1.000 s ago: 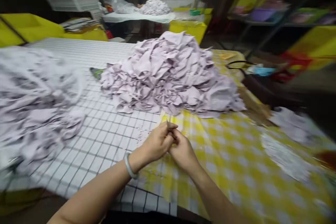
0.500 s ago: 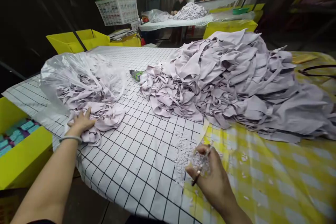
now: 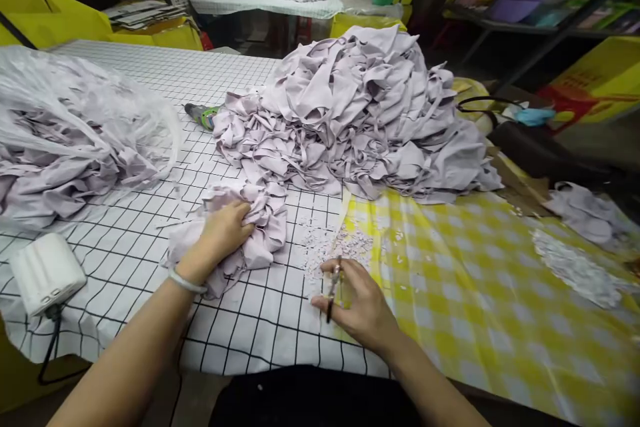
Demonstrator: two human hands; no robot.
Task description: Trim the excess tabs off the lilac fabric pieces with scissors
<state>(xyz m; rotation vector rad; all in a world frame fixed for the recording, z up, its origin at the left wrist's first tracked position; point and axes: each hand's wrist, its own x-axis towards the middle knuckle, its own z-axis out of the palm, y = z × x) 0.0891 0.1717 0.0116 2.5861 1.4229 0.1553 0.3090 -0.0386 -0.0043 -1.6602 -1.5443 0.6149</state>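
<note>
My left hand [image 3: 226, 230] is closed on a bunch of pale lilac fabric pieces [image 3: 267, 230] lying on the white grid-patterned tablecloth [image 3: 250, 333]. My right hand [image 3: 357, 303] holds small thread snips [image 3: 334, 287], partly hidden by its fingers, above the tablecloth near the yellow checked sheet. Tiny lilac scraps [image 3: 320, 243] are scattered just beyond that hand. Behind both hands rises a big heap of lilac fabric pieces [image 3: 350, 113]. On the left, a clear plastic bag [image 3: 100, 113] contains more of the same pieces.
A white power bank-like box [image 3: 47, 273] with a black cable sits at the left edge. The yellow checked sheet [image 3: 475, 280] covers the right side, with loose cloth on it. A grey-green object [image 3: 200, 115] lies beside the heap. Another person sits at a far table [image 3: 270, 5].
My left hand has moved right, away from the bag, drawing a bunch of fabric pieces toward the middle. My right hand stays near the scraps with the snips. The view has swung right and down.
</note>
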